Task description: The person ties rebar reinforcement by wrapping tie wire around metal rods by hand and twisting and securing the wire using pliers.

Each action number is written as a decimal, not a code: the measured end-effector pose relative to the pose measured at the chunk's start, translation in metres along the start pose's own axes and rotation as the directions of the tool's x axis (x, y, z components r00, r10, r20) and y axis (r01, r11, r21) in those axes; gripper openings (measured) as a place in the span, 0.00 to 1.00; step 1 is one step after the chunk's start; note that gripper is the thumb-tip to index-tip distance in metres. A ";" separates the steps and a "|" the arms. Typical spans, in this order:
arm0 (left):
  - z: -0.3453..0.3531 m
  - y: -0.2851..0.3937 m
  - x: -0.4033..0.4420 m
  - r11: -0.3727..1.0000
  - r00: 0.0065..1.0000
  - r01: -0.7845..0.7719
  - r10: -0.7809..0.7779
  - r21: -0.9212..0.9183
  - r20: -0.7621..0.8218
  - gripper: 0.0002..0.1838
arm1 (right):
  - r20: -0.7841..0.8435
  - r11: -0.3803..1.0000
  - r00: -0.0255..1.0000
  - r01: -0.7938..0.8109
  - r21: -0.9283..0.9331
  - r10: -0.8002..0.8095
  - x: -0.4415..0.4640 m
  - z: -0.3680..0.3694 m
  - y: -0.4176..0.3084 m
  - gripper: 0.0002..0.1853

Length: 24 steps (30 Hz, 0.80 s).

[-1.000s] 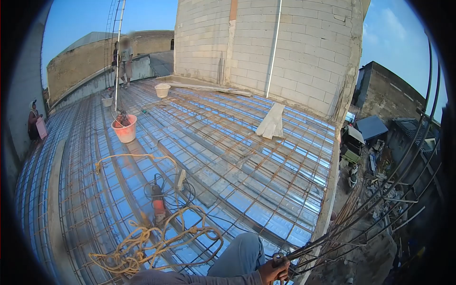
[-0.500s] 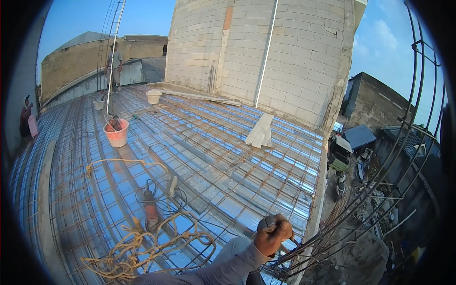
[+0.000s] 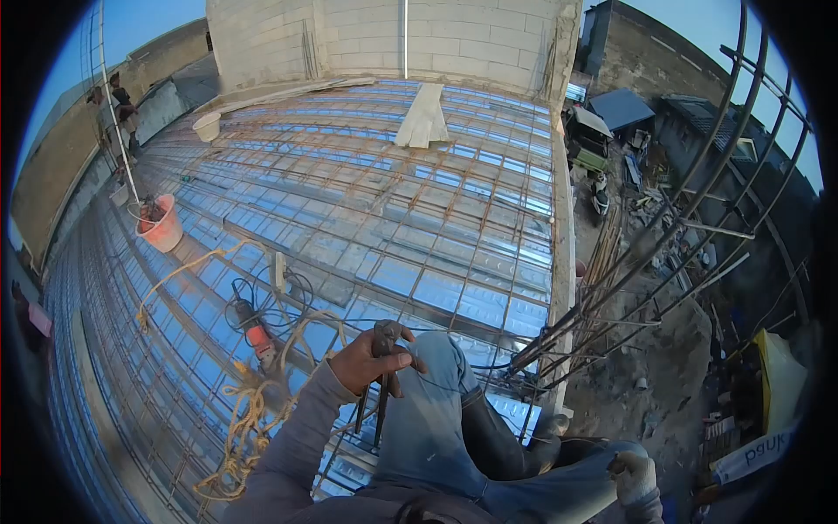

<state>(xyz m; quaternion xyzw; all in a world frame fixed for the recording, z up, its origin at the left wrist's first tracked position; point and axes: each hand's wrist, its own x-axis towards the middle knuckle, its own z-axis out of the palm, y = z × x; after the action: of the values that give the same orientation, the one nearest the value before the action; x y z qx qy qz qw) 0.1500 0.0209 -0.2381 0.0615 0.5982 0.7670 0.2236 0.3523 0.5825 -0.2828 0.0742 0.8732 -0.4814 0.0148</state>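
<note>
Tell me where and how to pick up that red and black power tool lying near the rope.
I'd grip the power tool by its dark, narrower section, just behind the red body, coming from above. It lies lengthwise with that section uncovered, while black cable loops around that end, so keep your fingers clear of it.

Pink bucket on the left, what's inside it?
The bucket holds a dark, reddish clump rising above its rim; I can't tell what. The bucket's side hides anything lower down.
</note>
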 end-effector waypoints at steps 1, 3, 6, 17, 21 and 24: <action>0.002 -0.012 0.004 0.992 1.000 0.029 -0.030 0.125 0.000 0.22 | -0.064 0.985 0.991 0.112 -0.129 -0.121 -0.006 -0.003 -0.041 0.09; 0.013 -0.060 0.004 0.985 0.985 0.170 -0.170 -0.039 0.007 0.21 | -0.065 0.977 0.996 0.049 -0.210 -0.064 -0.005 -0.002 -0.090 0.08; 0.029 -0.139 -0.002 0.904 0.886 0.285 -0.375 -0.318 -0.273 0.19 | -0.029 0.998 0.998 -0.056 -0.012 0.055 -0.027 0.014 -0.069 0.11; 0.043 -0.154 -0.013 0.932 0.920 0.353 -0.329 0.087 -0.214 0.30 | -0.371 0.969 0.896 -0.246 0.039 0.242 -0.049 0.016 -0.009 0.11; 0.050 -0.118 -0.008 0.944 0.909 0.321 -0.286 0.071 -0.302 0.38 | -0.225 0.965 0.952 -0.237 -0.116 0.207 -0.047 -0.028 -0.005 0.16; 0.037 -0.113 0.006 0.899 0.963 0.203 -0.111 0.389 -0.245 0.37 | -0.502 0.911 0.840 -0.353 -0.216 0.206 -0.051 -0.063 0.010 0.15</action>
<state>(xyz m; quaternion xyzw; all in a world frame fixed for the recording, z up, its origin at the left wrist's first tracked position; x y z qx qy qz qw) 0.1879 0.0770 -0.3359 -0.0255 0.7697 0.6055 0.2005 0.4072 0.6353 -0.2525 0.3130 0.8927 -0.3035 -0.1144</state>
